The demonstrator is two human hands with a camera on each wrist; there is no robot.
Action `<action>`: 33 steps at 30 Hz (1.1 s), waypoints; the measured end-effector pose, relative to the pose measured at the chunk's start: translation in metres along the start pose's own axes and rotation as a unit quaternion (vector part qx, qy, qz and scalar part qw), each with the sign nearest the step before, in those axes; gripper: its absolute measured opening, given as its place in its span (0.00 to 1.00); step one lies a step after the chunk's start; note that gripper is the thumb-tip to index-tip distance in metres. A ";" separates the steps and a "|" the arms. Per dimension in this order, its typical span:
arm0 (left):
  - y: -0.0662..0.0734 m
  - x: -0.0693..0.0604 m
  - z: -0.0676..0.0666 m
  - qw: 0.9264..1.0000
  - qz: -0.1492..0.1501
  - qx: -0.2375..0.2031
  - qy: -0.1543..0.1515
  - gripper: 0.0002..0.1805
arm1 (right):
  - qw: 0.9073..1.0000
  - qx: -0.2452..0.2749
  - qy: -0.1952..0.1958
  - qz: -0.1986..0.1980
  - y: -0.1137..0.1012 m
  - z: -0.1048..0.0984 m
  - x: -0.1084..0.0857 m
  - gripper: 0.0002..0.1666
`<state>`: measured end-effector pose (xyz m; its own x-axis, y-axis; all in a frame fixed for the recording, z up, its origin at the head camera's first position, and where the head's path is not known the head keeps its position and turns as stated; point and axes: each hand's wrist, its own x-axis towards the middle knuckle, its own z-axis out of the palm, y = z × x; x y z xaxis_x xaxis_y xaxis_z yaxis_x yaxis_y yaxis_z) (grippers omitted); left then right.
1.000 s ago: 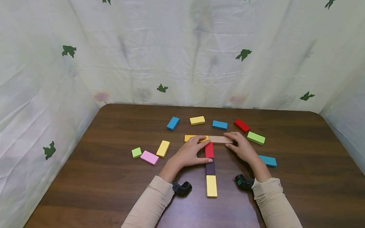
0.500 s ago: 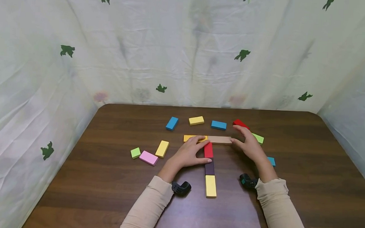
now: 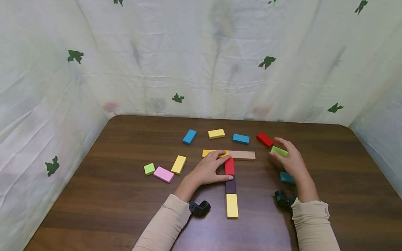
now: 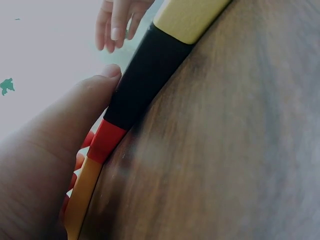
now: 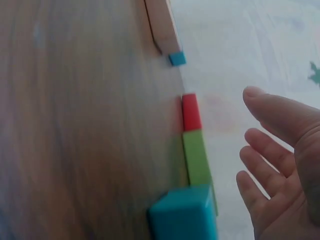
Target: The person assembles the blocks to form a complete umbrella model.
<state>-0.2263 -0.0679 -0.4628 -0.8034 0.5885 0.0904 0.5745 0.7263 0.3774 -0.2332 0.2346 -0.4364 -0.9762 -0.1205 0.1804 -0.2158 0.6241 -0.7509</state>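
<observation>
Wooden blocks form a T: an orange block (image 3: pixel 207 152) and a beige block (image 3: pixel 243 155) across the top, then a red block (image 3: pixel 230 166), a dark purple block (image 3: pixel 231 186) and a yellow block (image 3: pixel 232 206) down the stem. My left hand (image 3: pixel 206 170) rests at the joint, fingertips by the orange and red blocks, thumb against the purple block (image 4: pixel 147 75) in the left wrist view. Spread fingers of my right hand (image 3: pixel 291 159) hover around a light green block (image 3: pixel 279 151); nothing is held. In the right wrist view a gap separates that hand (image 5: pixel 280 165) from the green block (image 5: pixel 196 157).
Beyond the T lie blue (image 3: pixel 189 136), yellow (image 3: pixel 216 133) and blue (image 3: pixel 241 139) blocks, with a red block (image 3: pixel 265 139) near the green one. A blue block (image 3: pixel 287 177) is beside my right wrist. Yellow (image 3: pixel 178 165), pink (image 3: pixel 164 174) and small green (image 3: pixel 149 169) blocks sit left.
My right hand has left the beige block's end and moved right, past the red block, to the light green block. The left hand stays where it was on the T.
</observation>
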 end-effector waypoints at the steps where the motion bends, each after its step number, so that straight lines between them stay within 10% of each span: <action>1: 0.000 0.000 0.000 1.000 0.000 0.000 0.000 0.42 | 1.000 0.000 0.002 0.000 0.002 -0.001 -0.001 0.34; 33: 0.000 0.000 0.000 1.000 0.002 -0.003 0.003 0.42 | 0.998 -0.002 -0.052 0.044 0.019 -0.009 -0.009 0.33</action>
<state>-0.2262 -0.0679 -0.4632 -0.8018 0.5896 0.0972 0.5770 0.7215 0.3827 -0.2286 0.2547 -0.4463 -0.9882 -0.1456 0.0468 -0.1301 0.6391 -0.7581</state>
